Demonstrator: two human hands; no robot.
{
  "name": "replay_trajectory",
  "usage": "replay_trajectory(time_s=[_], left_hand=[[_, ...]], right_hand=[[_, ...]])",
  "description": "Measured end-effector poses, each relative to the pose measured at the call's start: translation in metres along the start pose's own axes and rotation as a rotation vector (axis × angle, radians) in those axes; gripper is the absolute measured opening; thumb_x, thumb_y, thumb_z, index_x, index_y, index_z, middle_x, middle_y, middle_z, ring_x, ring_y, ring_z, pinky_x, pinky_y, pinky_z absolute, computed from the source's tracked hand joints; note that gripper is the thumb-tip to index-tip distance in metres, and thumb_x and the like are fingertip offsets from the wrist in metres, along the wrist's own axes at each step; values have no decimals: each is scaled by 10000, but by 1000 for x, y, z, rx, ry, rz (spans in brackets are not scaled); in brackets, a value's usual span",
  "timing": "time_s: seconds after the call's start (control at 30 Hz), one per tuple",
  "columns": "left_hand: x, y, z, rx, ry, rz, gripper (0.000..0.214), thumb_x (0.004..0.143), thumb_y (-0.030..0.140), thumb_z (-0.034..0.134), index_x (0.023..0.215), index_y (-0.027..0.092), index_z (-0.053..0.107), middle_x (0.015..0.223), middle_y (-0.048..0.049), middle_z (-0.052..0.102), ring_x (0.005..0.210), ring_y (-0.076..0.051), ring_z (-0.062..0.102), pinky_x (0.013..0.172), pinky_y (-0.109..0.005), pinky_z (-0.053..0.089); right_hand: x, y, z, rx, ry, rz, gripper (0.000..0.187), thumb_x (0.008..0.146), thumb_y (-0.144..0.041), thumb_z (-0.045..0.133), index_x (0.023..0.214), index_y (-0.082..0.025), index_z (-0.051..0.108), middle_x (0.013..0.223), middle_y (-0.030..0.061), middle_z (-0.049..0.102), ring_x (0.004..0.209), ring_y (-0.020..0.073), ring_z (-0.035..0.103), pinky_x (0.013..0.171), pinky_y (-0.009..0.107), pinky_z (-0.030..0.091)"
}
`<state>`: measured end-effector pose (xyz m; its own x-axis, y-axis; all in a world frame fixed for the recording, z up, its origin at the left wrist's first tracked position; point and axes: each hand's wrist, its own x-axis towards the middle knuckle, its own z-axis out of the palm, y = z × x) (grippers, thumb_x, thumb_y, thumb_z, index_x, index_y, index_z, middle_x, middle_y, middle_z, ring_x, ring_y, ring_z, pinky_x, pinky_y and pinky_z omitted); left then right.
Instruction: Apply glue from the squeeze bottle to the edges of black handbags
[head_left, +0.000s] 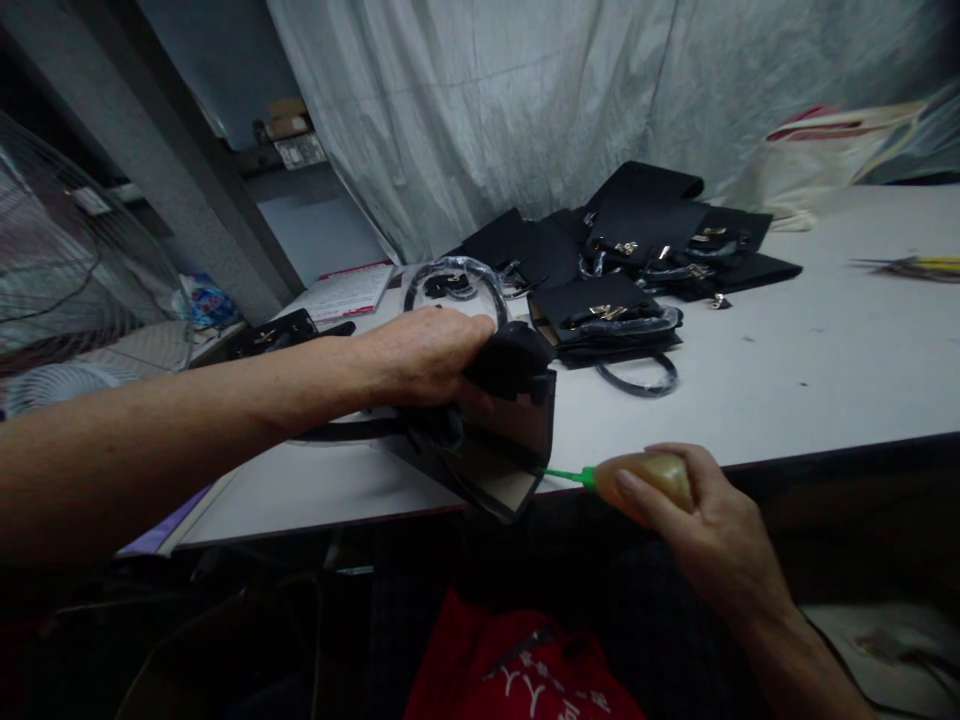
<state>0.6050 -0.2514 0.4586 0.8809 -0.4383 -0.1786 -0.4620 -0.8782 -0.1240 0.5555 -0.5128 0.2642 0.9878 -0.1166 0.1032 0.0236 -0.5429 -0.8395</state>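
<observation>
Clasping black bag point(521, 430): left grip point(435, 350) | wrapped around amber bottle point(661, 472): right grip point(716, 520)

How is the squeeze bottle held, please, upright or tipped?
Tipped: the squeeze bottle lies nearly sideways in the right hand, its green nozzle toward the black bag.

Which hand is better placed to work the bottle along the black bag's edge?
Likely your right hand: it grips the bottle, with its green nozzle at the edge of the black bag. Your left hand holds the bag.
</observation>
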Motion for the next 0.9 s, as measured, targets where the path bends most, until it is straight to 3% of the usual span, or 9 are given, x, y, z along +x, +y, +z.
replay_trajectory(time_s=[0.1, 0.27, 0.4, 0.53, 0.7, 0.83, 0.9], left_hand=[[0, -2, 1, -7, 5, 0, 564, 759, 521, 714, 1246, 253, 616, 1108, -59, 701, 1043, -261, 640, 862, -324, 472], [1, -1, 1, -16, 1, 3, 550, 757, 513, 720, 1242, 273, 621, 1103, -43, 707, 1038, -261, 644, 858, -328, 466], [2, 0, 1, -2, 0, -15, 572, 755, 526, 716, 1247, 252, 614, 1122, -63, 702, 1044, -272, 641, 861, -341, 466], [3, -1, 2, -1, 2, -12, 560, 739, 531, 726, 1222, 266, 624, 1100, -53, 705, 1028, -269, 645, 868, -344, 465], [4, -3, 5, -17, 11, 27, 547, 761, 539, 704, 1230, 270, 621, 1129, -52, 691, 1041, -264, 636, 869, -341, 460], [4, -3, 5, 15, -6, 9, 559, 750, 566, 712, 1222, 283, 617, 1127, -41, 691, 1059, -274, 625, 875, -338, 452], [4, -2, 4, 25, -15, -19, 593, 751, 599, 701, 1240, 279, 600, 1123, -43, 689, 1074, -283, 619, 894, -344, 445]], right_hand=[[-1, -1, -1, 45, -95, 3, 530, 712, -669, 626, 1004, -227, 624, 843, 60, 691, 738, 292, 655, 677, 403, 513], [-3, 0, 0, 7, 20, -14, 548, 706, -673, 623, 1011, -217, 619, 870, 73, 690, 766, 301, 657, 709, 414, 515], [-6, -1, 2, 36, -83, -13, 515, 721, -651, 628, 1004, -221, 632, 845, 58, 698, 728, 275, 667, 655, 374, 524], [-11, -2, 1, -6, 35, -58, 514, 718, -642, 628, 999, -212, 628, 855, 67, 702, 734, 274, 669, 680, 375, 531], [-14, 0, -1, 56, -130, -35, 506, 736, -641, 642, 1020, -222, 640, 820, 44, 711, 686, 257, 677, 605, 344, 532], [-14, 1, 0, 5, 12, -29, 532, 719, -651, 641, 1022, -215, 636, 864, 68, 716, 738, 285, 682, 652, 375, 538], [-15, 1, 0, 20, -16, -10, 543, 711, -668, 638, 1009, -215, 638, 848, 69, 716, 729, 291, 683, 634, 377, 539]])
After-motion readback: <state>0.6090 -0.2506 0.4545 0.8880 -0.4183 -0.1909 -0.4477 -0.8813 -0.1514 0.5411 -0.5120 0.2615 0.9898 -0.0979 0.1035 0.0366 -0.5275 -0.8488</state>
